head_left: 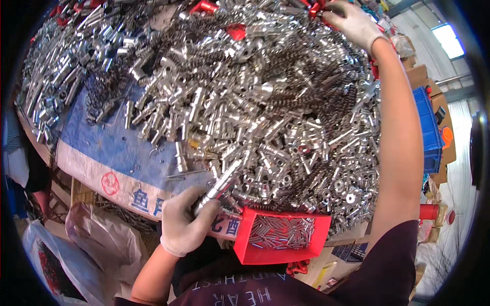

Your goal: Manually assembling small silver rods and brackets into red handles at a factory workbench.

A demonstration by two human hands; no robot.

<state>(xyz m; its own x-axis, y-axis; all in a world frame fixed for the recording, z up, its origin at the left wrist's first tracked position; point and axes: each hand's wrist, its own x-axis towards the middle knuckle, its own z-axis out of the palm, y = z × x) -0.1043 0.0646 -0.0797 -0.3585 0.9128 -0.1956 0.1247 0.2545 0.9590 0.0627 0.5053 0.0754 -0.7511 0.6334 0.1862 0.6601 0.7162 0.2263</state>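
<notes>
My left hand (185, 224), in a pale knit glove, is closed round the lower end of a shiny stepped metal tube (224, 178). The tube points up and to the right over the near edge of the parts heap. My right hand (352, 24), gloved too, reaches to the far right of the heap. Its fingers are bent against a red part (315, 9) and appear to grip it; the upper frame edge cuts off some of this. Beside my left hand, at the table's near edge, a red bin (286, 256) holds many short metal pins (280, 232).
A wide heap of metal fittings (204, 97) and dark coil springs (306, 94) covers most of the table. Blue-and-white sheeting (127, 153) shows underneath at left. Plastic sacks (102, 234) stand below the left edge. Blue crates (427, 130) and cartons (443, 115) are at right.
</notes>
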